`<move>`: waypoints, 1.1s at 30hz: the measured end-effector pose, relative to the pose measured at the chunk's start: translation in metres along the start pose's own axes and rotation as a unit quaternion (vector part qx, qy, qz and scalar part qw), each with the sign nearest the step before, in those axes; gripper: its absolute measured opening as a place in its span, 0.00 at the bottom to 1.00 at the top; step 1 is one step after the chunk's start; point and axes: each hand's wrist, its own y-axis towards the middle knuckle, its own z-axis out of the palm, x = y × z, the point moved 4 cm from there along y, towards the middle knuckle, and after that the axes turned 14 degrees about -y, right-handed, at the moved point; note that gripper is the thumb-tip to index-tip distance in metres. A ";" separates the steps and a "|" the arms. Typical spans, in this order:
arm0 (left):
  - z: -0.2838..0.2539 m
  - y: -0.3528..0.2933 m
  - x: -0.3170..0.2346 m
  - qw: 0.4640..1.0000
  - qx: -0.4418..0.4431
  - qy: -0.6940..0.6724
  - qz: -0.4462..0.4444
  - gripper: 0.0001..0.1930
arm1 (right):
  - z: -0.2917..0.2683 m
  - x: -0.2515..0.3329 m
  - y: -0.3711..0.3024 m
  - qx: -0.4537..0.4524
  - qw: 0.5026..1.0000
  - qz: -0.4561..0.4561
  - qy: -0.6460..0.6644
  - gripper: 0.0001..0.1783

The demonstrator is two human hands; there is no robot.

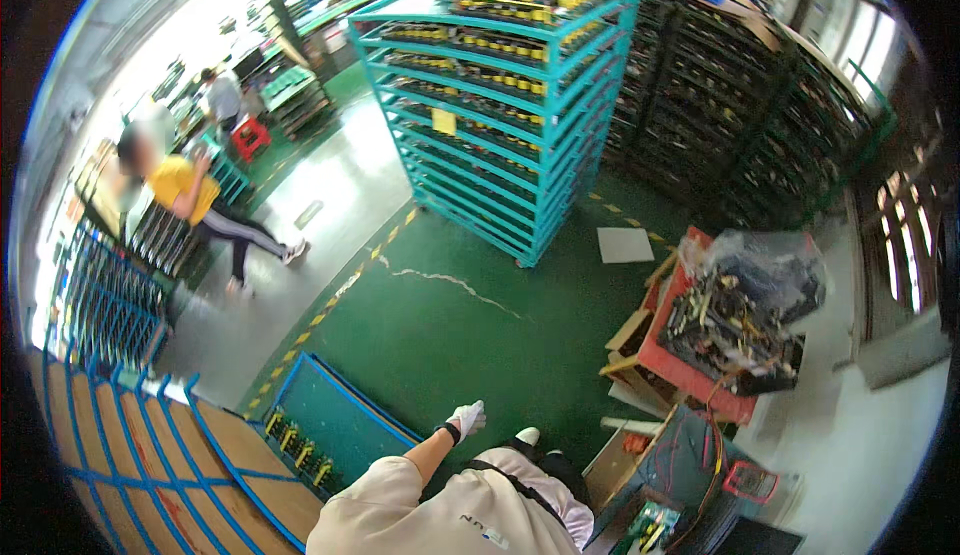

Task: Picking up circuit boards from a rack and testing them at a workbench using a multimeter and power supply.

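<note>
My left hand, in a white glove with a dark band at the wrist, hangs in front of my body above the green floor. Its fingers look loosely curled, and nothing shows in them. Closest to it is a low blue-framed cart with a flat green-blue deck, just to the left; the hand does not touch it. Yellow-and-black parts stand in a row along that cart's near left end. My right hand is out of sight.
A tall turquoise rack holds trays of yellow-and-black parts ahead. Dark racks line the back right. A red table piled with parts and plastic stands right. A person in yellow walks at left, beyond the striped floor line.
</note>
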 end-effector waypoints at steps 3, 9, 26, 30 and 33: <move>0.009 -0.002 -0.005 1.000 -0.007 -0.027 -0.014 0.30 | -0.051 0.015 -0.004 -0.045 0.998 -0.044 -0.016 0.31; 0.070 0.003 -0.036 0.997 0.046 -0.066 -0.013 0.31 | -0.123 0.143 0.016 -0.034 0.976 -0.210 -0.051 0.28; 0.235 -0.047 -0.271 0.810 0.468 -0.090 0.340 0.34 | -0.210 0.625 -0.024 -0.076 0.252 -0.965 -0.018 0.22; 0.209 -0.066 -0.301 0.832 0.396 -0.260 0.288 0.30 | -0.217 0.688 -0.050 -0.107 0.113 -0.984 -0.090 0.21; 0.199 -0.079 -0.321 0.832 0.324 -0.228 0.389 0.35 | -0.233 0.722 -0.086 -0.134 0.057 -0.987 -0.072 0.22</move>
